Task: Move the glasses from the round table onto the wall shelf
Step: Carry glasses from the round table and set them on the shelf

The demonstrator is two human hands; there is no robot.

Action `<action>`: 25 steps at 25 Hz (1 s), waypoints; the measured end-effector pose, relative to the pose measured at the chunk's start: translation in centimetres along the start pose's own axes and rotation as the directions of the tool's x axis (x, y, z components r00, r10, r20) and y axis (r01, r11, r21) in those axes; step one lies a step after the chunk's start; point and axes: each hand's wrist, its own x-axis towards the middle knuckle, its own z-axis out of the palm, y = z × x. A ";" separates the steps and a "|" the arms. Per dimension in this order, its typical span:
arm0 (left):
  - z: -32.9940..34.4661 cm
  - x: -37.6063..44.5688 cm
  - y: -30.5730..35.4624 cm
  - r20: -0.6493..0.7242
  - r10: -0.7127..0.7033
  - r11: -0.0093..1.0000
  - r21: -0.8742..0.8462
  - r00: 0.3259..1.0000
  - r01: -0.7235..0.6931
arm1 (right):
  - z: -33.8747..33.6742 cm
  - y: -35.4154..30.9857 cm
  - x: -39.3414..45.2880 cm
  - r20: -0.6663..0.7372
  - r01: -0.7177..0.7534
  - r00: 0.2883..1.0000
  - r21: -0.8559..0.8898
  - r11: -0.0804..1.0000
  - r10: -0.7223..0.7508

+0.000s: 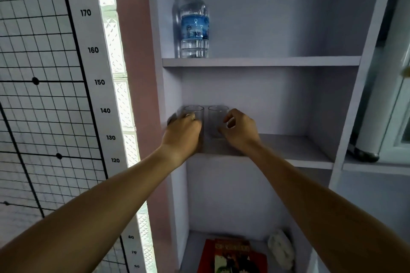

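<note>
Two clear glasses stand side by side at the left end of the middle wall shelf (288, 150). My left hand (184, 131) is wrapped around the left glass (193, 110), with a ring showing on one finger. My right hand (240, 131) curls around the right side of the right glass (216, 115), thumb and fingertips touching it. Both glasses are upright with their bases on the shelf board. The round table is out of view.
A water bottle (195, 26) stands at the left of the upper shelf. On the lower shelf lie a red book (233, 257) and a white bundle (280, 248). A height chart (93, 51) and wire grid hang to the left. A window frame is to the right.
</note>
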 end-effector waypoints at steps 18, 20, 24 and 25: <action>0.2 0.2 0.3 0.114 -0.036 0.997 -0.060 0.993 0.043 | 0.3 -0.5 -0.5 0.040 0.122 0.991 0.048 0.991 -0.124; 0.5 0.1 0.3 0.143 -0.050 0.989 -0.127 0.988 0.069 | 0.3 -0.3 -0.4 0.045 0.167 0.984 0.051 0.985 -0.170; 0.4 0.2 -0.1 0.161 -0.068 0.979 -0.179 0.985 0.097 | 0.0 0.0 -0.9 0.061 0.168 0.984 0.010 0.986 -0.168; 0.0 -0.2 -0.4 0.172 -0.044 0.978 -0.194 0.984 0.078 | 0.0 -0.2 -1.2 0.067 0.161 0.985 -0.008 0.987 -0.160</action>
